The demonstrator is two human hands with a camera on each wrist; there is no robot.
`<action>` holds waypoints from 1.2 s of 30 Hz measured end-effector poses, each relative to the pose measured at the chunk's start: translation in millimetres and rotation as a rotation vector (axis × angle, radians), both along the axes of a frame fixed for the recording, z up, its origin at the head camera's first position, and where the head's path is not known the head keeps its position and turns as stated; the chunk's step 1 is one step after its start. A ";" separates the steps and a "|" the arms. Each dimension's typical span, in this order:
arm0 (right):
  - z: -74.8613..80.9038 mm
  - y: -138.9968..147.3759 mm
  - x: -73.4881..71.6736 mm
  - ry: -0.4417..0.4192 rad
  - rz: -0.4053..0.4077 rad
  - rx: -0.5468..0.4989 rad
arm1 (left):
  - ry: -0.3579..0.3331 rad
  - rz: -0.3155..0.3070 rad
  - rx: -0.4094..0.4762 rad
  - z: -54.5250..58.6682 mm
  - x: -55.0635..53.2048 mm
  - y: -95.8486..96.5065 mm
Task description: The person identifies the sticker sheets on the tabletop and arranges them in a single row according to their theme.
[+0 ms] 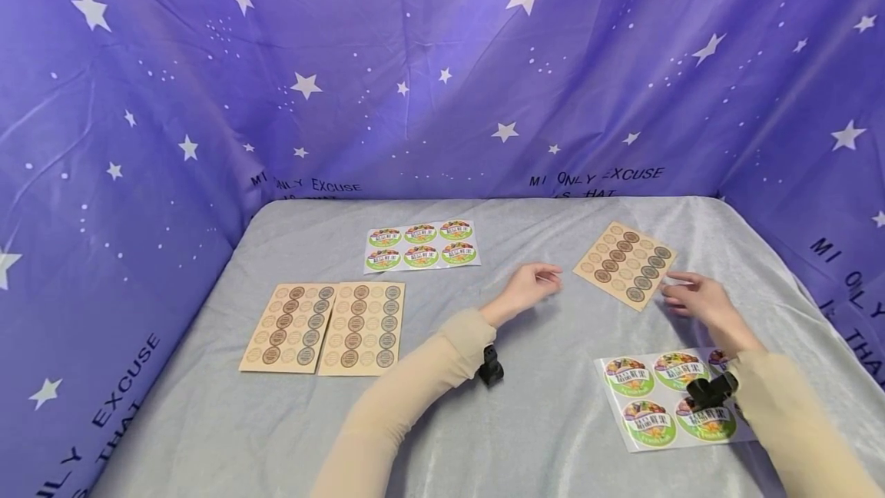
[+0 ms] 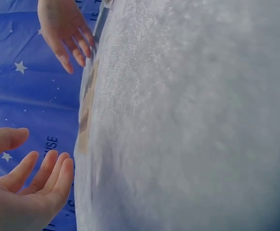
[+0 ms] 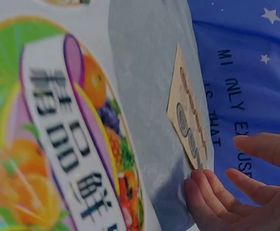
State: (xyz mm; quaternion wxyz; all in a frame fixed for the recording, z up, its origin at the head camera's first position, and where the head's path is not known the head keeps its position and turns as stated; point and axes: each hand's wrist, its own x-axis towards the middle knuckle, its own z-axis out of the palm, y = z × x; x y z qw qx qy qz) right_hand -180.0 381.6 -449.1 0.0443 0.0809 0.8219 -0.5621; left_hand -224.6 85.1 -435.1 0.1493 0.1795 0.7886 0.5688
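Presently I'm viewing a square tan paper sheet [image 1: 627, 266] of round pale, brown, grey stickers [image 1: 617, 255], left hand [image 1: 527, 287] and right hand [image 1: 704, 303] flanking it, fingers and thumbs apart.

Rectangular tan paper sheets [image 1: 290, 327] [image 1: 364, 329] [image 1: 626, 263] of small round stickers [image 1: 284, 321]: three. Glossy white sheets [image 1: 402, 247] [image 1: 665, 398] of green-edged fruit stickers [image 1: 420, 256]: two. Fruit stickers: six on far sheet, at least five showing on near one. Bare hands [image 1: 527, 288] [image 1: 707, 306]: two. Beige sleeves [image 1: 415, 386] [image 1: 795, 413]: two. Black wrist-worn cameras [image 1: 491, 369] [image 1: 712, 391]: two. Pale grey velvety tablecloth [image 1: 525, 436]: one.
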 end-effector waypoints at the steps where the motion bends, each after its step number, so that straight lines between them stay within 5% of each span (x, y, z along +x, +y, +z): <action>1: -3.8 3.3 -2.9 0.002 -0.015 -0.009 | -0.009 0.007 0.002 -0.3 -0.5 2.0; 6: -13.9 15.8 -15.5 0.031 -0.047 -0.072 | -0.043 0.049 0.028 -4.1 -7.1 15.2; 13: 19.7 -1.8 -11.0 -0.017 -0.071 -0.084 | -0.070 0.102 0.048 -7.5 -15.0 32.7; 27: 30.5 -3.5 -22.4 -0.102 -0.099 -0.152 | -0.135 0.177 0.066 -8.3 -29.0 47.1; 32: 30.9 -4.0 -25.7 -0.138 -0.107 -0.153 | -0.129 0.152 0.111 -44.6 -55.5 55.0; 36: 30.9 -3.6 -27.7 -0.162 -0.104 -0.188 | -0.133 0.187 0.024 -73.1 -76.2 70.7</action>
